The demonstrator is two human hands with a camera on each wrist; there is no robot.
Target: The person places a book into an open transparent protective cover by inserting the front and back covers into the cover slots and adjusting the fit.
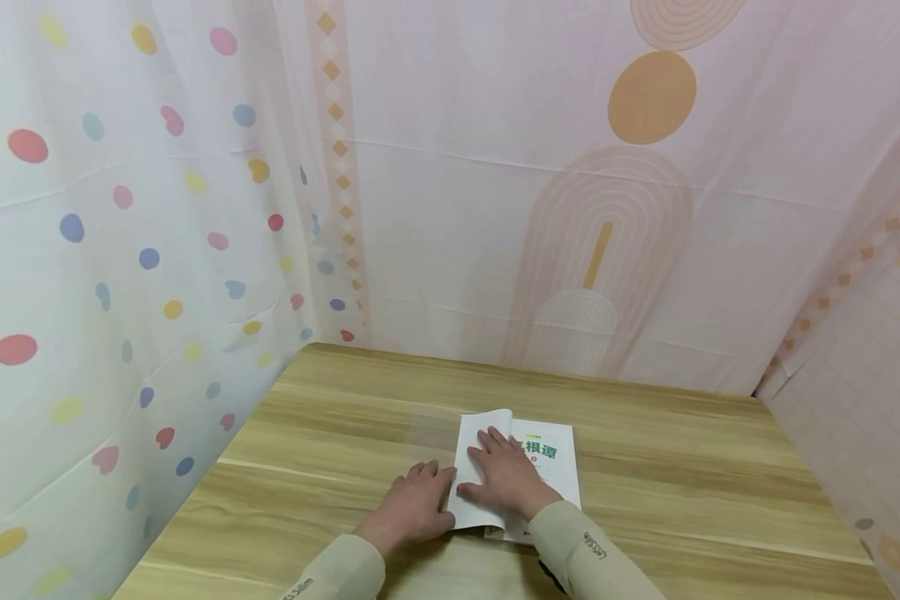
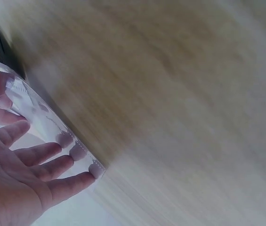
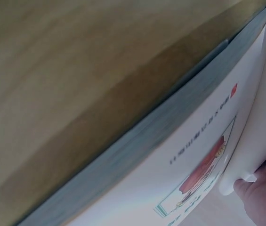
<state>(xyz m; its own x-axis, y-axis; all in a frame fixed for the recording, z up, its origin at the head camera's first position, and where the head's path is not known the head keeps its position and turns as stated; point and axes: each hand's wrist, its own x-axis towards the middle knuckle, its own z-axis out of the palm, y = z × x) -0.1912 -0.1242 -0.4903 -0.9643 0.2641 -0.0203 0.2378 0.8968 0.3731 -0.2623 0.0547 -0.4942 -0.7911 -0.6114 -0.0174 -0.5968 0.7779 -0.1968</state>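
Flatly, the right hand [image 1: 504, 477] rested on a white leaf [image 1: 474, 442], its fingers spread apart. The left hand [image 1: 417, 504] lay just beside it toward 8 o'clock, its fingers nearly straight and slightly parted, the tips touching a clear film [image 2: 43, 115] in the left wrist view.

Beneath the leaf was the book [image 1: 561, 458], at about 5 o'clock from the middle of the head view. It lay flat, with green characters on the exposed page and a thick block of pages visible from the right wrist. Beige sleeves [image 1: 577, 546] with dark lettering reached in from 5 and 7 o'clock.

All around the book spread the worktop [image 1: 682, 475], wood-grained in tan and yellowish streaks running mostly sideways. Its far edge met hanging cloth. At 12 o'clock hung a pale pink curtain [image 1: 435, 233] printed with nested arches, an orange disc and a column of diamonds. From 8 to 10 o'clock fell a white curtain [image 1: 217, 200] scattered with coloured dots and hearts, creased across. Toward 4 o'clock, a pale gridded curtain [image 1: 840, 367] carried faint orange flowers.
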